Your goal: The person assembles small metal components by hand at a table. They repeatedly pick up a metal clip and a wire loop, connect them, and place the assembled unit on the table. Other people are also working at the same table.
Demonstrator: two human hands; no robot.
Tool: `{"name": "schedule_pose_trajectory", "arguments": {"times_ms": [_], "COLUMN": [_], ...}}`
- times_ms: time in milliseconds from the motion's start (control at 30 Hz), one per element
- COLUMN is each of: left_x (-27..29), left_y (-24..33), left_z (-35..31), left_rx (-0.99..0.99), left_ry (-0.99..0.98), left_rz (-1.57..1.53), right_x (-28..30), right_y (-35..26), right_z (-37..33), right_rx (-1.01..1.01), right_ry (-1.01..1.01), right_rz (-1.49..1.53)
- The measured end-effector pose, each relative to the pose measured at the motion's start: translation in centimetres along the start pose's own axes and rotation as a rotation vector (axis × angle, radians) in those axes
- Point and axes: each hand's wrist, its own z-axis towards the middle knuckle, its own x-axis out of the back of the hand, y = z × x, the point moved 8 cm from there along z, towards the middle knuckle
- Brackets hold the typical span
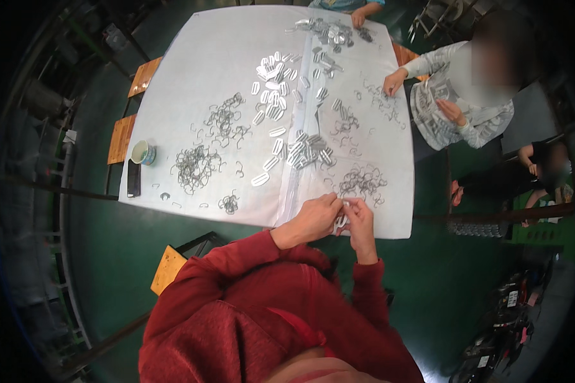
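Hands: our left point(315, 218) and right point(362, 225) meet over the five-o'clock edge of the white table point(166, 96), fingers nearly closed, pinching one slotted silvery piece point(341, 222). From them, loose slotted pieces point(308, 150) lie at eleven o'clock, curved wires point(362, 181) at one. Whether we also grip a wire, we cannot tell. Judgement: brace the piece firmly, keep its slots uncovered, press gently.

A: Cup point(143, 153)?
B: On the table point(172, 96), eight o'clock from centre, phone point(133, 178) just beside it.
A: Wire pile point(363, 181)?
B: Four o'clock. Left hand point(317, 217) and right hand point(362, 223) at five, by the edge.
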Motion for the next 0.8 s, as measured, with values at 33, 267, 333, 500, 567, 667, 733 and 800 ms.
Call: {"name": "schedule_pose_trajectory", "arguments": {"times_ms": [33, 267, 333, 500, 567, 667, 733, 800], "left_x": [0.4, 1.0, 2.7, 0.2, -0.7, -1.1, -0.7, -0.4], "left_y": [0.9, -2.8, -3.4, -4.8, -4.9, -4.9, -4.9, -5.0], "left_z": [-0.1, 0.4, 0.8, -0.5, -0.8, -0.8, -1.1, -1.6], "left_rx": [-0.056, 0.125, 0.188, 0.443, 0.49, 0.519, 0.54, 0.538], "left_ry": [0.051, 0.157, 0.213, -0.111, -0.104, -0.04, -0.079, -0.037], "left_rz": [0.033, -0.066, -0.237, -0.567, -0.668, -0.793, -0.706, -0.696], "right_x": [0.2, -1.6, -1.1, -0.9, -1.2, -1.7, -2.1, -1.9], "right_y": [0.0, -1.0, -2.1, -3.3, -3.5, -3.8, -3.8, -3.7], "right_z": [0.0, -1.1, -1.1, -0.3, -0.4, -0.8, -1.0, -1.2], "right_rx": [-0.036, -0.044, 0.04, 0.212, 0.231, 0.239, 0.26, 0.295], "right_ry": [0.017, -0.028, 0.051, 0.125, 0.13, 0.114, 0.116, 0.139], "right_rz": [0.017, 0.009, 0.041, 0.155, 0.176, 0.142, 0.124, 0.06]}}
